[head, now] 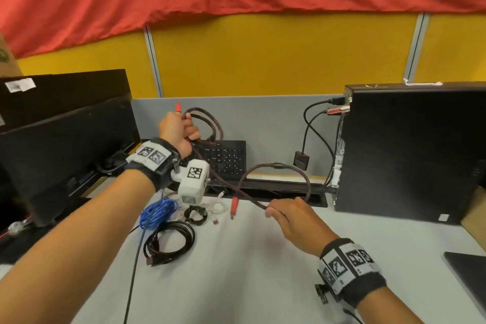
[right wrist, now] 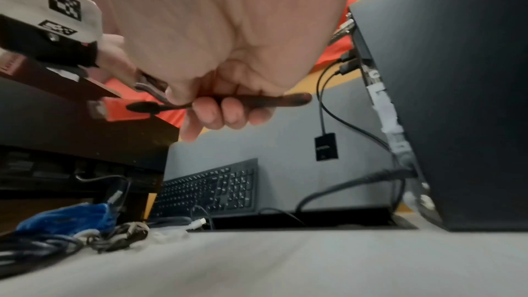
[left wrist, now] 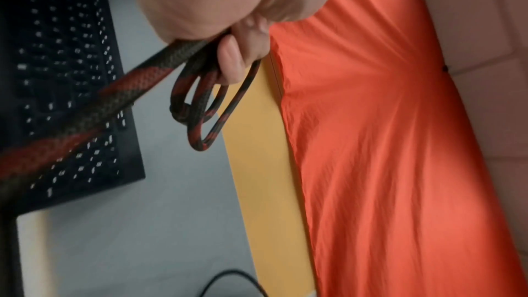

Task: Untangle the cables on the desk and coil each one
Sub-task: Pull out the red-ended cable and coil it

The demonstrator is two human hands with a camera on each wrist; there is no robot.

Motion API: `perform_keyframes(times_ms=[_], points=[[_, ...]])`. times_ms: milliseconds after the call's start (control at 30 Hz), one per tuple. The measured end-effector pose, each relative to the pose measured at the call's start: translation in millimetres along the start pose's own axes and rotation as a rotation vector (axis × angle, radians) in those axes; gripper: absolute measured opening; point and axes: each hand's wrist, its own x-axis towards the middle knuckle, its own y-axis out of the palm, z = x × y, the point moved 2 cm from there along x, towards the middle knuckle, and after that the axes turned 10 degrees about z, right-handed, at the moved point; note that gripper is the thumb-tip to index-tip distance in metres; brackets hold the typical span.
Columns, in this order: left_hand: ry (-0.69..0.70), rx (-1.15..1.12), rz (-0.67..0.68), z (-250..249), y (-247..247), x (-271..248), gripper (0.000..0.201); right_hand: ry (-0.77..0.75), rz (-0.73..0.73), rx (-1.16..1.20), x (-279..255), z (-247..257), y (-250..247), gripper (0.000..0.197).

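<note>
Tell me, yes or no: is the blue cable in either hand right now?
No. The blue cable lies bundled on the desk, while the left hand and right hand both grip the red-and-black braided cable.

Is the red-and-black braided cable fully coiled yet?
Partly coiled. The left hand grips a few loops of the braided cable; the right hand holds a loose stretch.

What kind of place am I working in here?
Most likely an office cubicle: a yellow partition panel backs the grey desk, a black keyboard leans against the divider, and a desktop computer tower stands at right with cables plugged in.
</note>
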Motion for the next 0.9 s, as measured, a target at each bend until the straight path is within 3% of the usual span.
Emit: perform_keyframes(times_ms=[100,167,333,467,533,600,633,700,767,833,900], points=[[0.069,0.032,-0.048,-23,-2,13,0.037,0.051,0.008,0.087,-9,-15,0,0.026],[0.059,0.032,0.032,-31,0,17,0.037,0.072,-0.040,0.144,-9,-21,-5,0.024],[-0.182,0.341,0.510,-35,18,-5,0.037,0.314,-0.051,-0.025,13,-28,-27,0.030],[-0.370,0.838,0.833,-21,25,-51,0.035,0.528,-0.304,0.000,36,-26,-52,0.031],[-0.211,1.290,0.995,-6,35,-83,0.036,0.611,-0.476,0.161,49,-22,-62,0.036],[0.125,1.817,1.184,15,46,-112,0.037,0.701,-0.588,0.218,61,-15,-71,0.036],[0.245,2.001,1.214,25,49,-122,0.035,0.734,-0.654,0.247,65,-11,-75,0.035],[0.419,2.142,1.155,36,50,-131,0.026,0.731,-0.773,0.365,69,-5,-79,0.030],[0.548,2.174,1.057,35,48,-121,0.023,0.683,-0.721,0.462,71,-6,-82,0.025],[0.569,2.282,0.898,29,37,-97,0.028,0.648,-0.388,0.437,68,-7,-82,0.033],[0.482,2.504,0.730,25,18,-67,0.032,0.557,-0.103,0.326,59,-8,-83,0.038]])
